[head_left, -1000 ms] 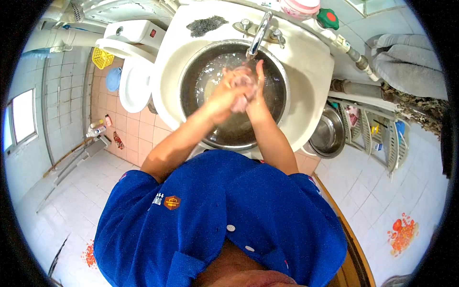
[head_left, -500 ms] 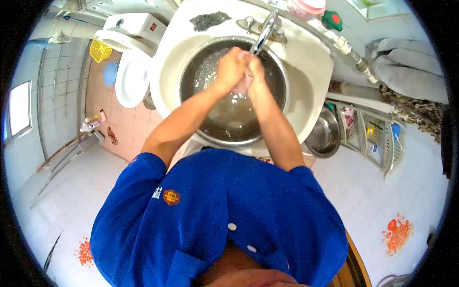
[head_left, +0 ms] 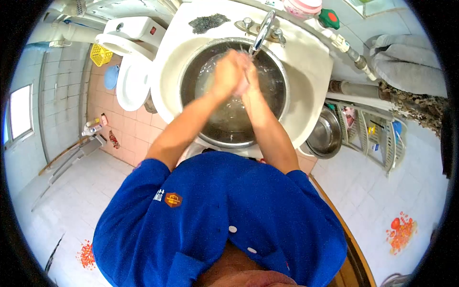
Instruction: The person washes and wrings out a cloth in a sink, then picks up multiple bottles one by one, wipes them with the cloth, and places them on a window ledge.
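Observation:
Both of my hands are pressed together over a round metal basin (head_left: 187, 103) of cloudy water, just below the mouth of the chrome faucet (head_left: 264, 29). My left hand (head_left: 228, 72) has its fingers curled inward against my right hand (head_left: 249, 79), which is closed too. Between the palms shows a pale pinkish patch; I cannot tell what it is. Small splashes and glints appear on the water around them. The basin sits inside the white sink (head_left: 306, 95), and both forearms reach over its near rim.
A dark scouring pad (head_left: 209, 22) lies on the sink's left ledge. A pink container (head_left: 302, 7) and a green item (head_left: 329, 18) stand behind the faucet. Left is a toilet (head_left: 133, 83) and yellow basket (head_left: 100, 55); right, a metal bowl (head_left: 324, 136) beside a plastic rack (head_left: 366, 129).
My hands stay together and have shifted slightly, the left turning a little over the right. The water surface in the basin looks different, with the glints moved.

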Available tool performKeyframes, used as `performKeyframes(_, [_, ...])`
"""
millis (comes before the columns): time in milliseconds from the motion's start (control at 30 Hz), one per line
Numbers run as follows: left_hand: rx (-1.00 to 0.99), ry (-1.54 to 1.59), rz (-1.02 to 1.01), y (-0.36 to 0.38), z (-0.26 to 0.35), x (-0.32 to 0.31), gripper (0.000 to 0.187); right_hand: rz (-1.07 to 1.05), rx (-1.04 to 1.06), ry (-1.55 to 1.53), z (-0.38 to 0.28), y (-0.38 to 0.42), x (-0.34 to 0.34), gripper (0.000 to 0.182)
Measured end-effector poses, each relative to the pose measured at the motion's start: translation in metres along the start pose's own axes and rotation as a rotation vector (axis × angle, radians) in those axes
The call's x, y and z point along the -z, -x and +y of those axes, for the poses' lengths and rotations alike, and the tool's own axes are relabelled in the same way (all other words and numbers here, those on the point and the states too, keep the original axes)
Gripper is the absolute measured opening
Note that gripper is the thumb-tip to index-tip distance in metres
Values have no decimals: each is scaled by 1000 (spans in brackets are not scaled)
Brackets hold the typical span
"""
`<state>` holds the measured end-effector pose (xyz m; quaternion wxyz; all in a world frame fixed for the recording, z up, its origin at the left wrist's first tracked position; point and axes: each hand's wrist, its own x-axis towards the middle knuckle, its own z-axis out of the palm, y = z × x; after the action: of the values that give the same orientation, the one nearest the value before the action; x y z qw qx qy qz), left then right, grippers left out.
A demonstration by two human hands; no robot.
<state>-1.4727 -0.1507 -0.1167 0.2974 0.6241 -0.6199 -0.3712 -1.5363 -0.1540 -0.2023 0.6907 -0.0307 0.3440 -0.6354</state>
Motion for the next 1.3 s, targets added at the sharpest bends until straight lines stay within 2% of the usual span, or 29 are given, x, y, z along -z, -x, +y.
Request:
performKeyframes(67, [58,-156,23,-25,-17,7,27,155,-121,-50,-19,12,-37,22])
performKeyframes(100, [77,-62,-31,-20,-30,-4,25,-24,-116,-52,-19,-3,-11,23])
performKeyframes(133, [-40,-68,-32,-2,-13,-10,23,-196,-115,-58,-23,-18,21,24])
performKeyframes(167, [-30,-87,-31,3,0,-9,23,-244,-326,-312,-31,-21,30,21])
performKeyframes(200, [-23,-98,-33,7,10,-9,23,-524,-276,-318,-30,-14,25,21])
performKeyframes(233, [-26,-87,-24,-3,1,-8,23,-174,-213,-37,-33,-8,5,22])
performKeyframes(267, [24,110,40,-23,-21,-3,21,174,-135,239,-38,1,-21,26])
performKeyframes(300, [83,299,89,-40,-49,1,20,359,-201,169,-45,13,-39,34])
performKeyframes(333, [245,620,-14,-59,-82,-3,29,368,-201,162,-47,16,-36,34])
performKeyframes(400, [494,975,-367,-59,-75,33,43,173,-202,-208,-58,13,-28,36])
performKeyframes(433, [420,851,-377,-49,-78,34,64,146,-158,-170,-64,13,-24,38])
performKeyframes(467, [340,555,-309,-28,-57,43,79,147,-153,-175,-67,11,-20,38])
performKeyframes(533, [-55,246,-478,-2,-56,48,91,95,-191,-159,-64,-1,-4,36])
performKeyframes(567, [-184,197,-403,5,-59,41,77,97,-239,-163,-58,-10,6,36])
performKeyframes(600, [-177,197,-401,8,-53,41,77,98,-246,-163,-55,-7,7,36])
performKeyframes(667, [270,385,-444,5,-29,46,56,95,-246,-163,-54,2,7,36])
performKeyframes(700, [170,374,-305,9,-14,48,38,30,-232,-209,-51,5,14,41])
performKeyframes(733, [171,374,-305,15,-9,45,38,32,-232,-209,-50,9,13,41])
performKeyframes(800, [-298,110,-144,30,3,37,36,62,-312,-234,-44,15,8,47])
performKeyframes(833, [-328,70,-173,42,15,33,36,-256,-380,-318,-32,-1,39,52])
performKeyframes(867, [-354,27,-204,57,27,30,36,-258,-384,-321,-33,-2,36,52])
performKeyframes(933, [-255,-46,-316,74,42,20,35,-282,-431,-354,-38,-3,26,51])
performKeyframes(1000, [-313,-25,-114,54,22,-1,26,-225,-416,-365,-26,-14,27,46])
performKeyframes(1067, [-20,-70,-74,-8,-15,-1,20,-207,-185,-331,3,-22,28,37])
performKeyframes(1100, [-120,-134,148,-28,-32,1,14,102,-247,-188,-28,10,-37,29])
performKeyframes(1133, [-160,-188,103,-32,-31,7,13,44,-225,-227,-33,17,-50,22])
performKeyframes(1200, [-293,-48,112,-8,-19,-2,13,-258,-165,-152,-14,-28,24,23])
performKeyframes(1300, [-332,-73,81,-3,-14,-3,15,-479,-241,-262,-18,-27,45,38])
